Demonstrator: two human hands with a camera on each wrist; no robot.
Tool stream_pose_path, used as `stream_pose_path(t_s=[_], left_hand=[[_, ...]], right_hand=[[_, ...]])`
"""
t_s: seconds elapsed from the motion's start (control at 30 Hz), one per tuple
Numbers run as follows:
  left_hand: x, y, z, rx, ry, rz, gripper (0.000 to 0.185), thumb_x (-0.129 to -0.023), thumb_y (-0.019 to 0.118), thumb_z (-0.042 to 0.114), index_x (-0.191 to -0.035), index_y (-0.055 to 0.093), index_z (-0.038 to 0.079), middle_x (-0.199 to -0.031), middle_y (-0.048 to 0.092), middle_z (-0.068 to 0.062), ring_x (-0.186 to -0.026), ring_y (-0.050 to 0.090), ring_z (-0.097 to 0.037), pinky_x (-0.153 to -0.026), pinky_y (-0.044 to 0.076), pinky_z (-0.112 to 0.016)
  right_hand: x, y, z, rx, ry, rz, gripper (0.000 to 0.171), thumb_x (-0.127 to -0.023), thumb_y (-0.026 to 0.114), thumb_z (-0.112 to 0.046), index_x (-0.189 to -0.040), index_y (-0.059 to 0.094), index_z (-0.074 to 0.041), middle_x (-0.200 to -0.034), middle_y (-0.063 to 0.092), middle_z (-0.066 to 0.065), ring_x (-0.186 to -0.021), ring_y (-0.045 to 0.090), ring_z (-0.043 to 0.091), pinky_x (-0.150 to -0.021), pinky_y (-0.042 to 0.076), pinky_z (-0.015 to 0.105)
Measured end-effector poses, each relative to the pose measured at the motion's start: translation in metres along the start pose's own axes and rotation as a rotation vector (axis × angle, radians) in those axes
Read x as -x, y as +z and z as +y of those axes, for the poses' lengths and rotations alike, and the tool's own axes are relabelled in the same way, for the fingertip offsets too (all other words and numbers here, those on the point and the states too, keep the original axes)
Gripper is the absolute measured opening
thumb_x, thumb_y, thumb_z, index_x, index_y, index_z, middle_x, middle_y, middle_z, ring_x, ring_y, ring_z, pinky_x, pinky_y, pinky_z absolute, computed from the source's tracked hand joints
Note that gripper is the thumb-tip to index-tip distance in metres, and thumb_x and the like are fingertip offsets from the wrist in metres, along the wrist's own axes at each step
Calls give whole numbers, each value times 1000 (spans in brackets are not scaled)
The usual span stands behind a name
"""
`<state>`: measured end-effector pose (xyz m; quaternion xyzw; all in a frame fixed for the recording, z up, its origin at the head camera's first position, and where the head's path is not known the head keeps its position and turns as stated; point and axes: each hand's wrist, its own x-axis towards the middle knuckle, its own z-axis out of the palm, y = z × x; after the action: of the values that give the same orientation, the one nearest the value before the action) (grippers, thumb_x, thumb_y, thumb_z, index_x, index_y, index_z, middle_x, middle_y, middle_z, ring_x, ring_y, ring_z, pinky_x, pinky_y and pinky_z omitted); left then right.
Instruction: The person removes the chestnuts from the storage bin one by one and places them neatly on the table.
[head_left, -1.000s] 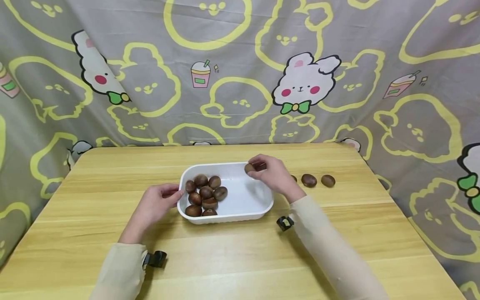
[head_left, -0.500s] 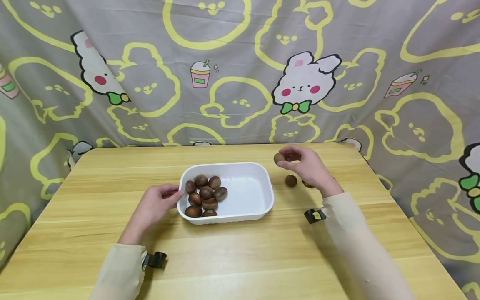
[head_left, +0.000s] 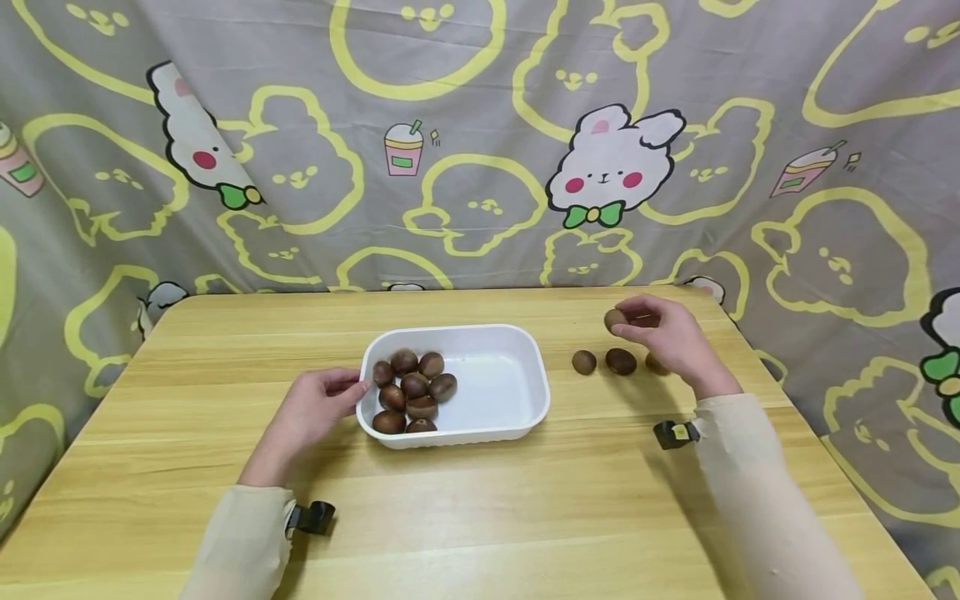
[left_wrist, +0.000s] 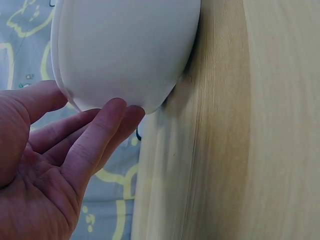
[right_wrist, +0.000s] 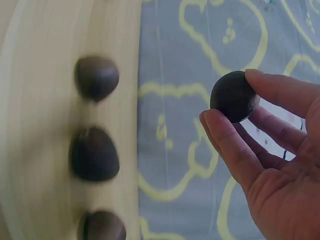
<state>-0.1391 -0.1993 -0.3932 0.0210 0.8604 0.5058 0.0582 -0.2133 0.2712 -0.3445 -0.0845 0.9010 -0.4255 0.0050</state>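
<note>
A white plastic tray (head_left: 472,437) stands on the table, with several brown chestnuts (head_left: 414,385) gathered in its left half. My left hand (head_left: 311,410) grips the tray's left end; in the left wrist view the thumb sits at the rim and the fingertips (left_wrist: 114,106) press on the outer wall. Off to the right, my right hand (head_left: 675,340) pinches one chestnut (right_wrist: 234,97) between thumb and fingers, held above the table. Below it lie three chestnuts in a row: a left one (head_left: 584,362), a middle one (head_left: 620,361), and a right one partly hidden by the hand.
The wooden table (head_left: 450,517) ends at a grey curtain (head_left: 480,225) with yellow cartoon outlines, hanging close behind its back edge. A black wrist device (head_left: 311,518) is strapped at the left sleeve, and another wrist device (head_left: 675,434) at the right sleeve.
My right hand has carried its chestnut from over the tray's back right corner out to the right, past the tray and over the row. The left hand and tray have stayed put.
</note>
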Motion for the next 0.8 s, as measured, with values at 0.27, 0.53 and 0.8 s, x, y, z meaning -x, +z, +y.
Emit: stream_pose_path(t_s=[0.27,0.53,0.8], left_hand=[[-1,-1,-2,-16,-4,4,37,-99,61,16,-124,60,-11,-114,65,-26,-97,68,-32,-78,56,-32],[-2,-2,-2,-46,-16,1,40,-100,61,21,-125,61,-9,-117,65,-24,-98,68,-29,-82,55,-35],[-1,-3,-2,-53,-8,-9,41,-100,60,23,-126,60,-10,-117,65,-25,-97,68,-29,-80,55,-34]], right_hand=[[10,-22,31,38,45,21,50,-94,69,-33,-132,57,-1,-124,59,18,-108,54,26,-87,41,34],[22,-47,67,89,155,30,57,-96,65,-37,-135,51,3,-128,53,25,-116,48,39,-90,39,48],[27,-56,107,163,210,23,55,-96,65,-33,-130,52,10,-127,52,33,-115,47,44,-88,39,49]])
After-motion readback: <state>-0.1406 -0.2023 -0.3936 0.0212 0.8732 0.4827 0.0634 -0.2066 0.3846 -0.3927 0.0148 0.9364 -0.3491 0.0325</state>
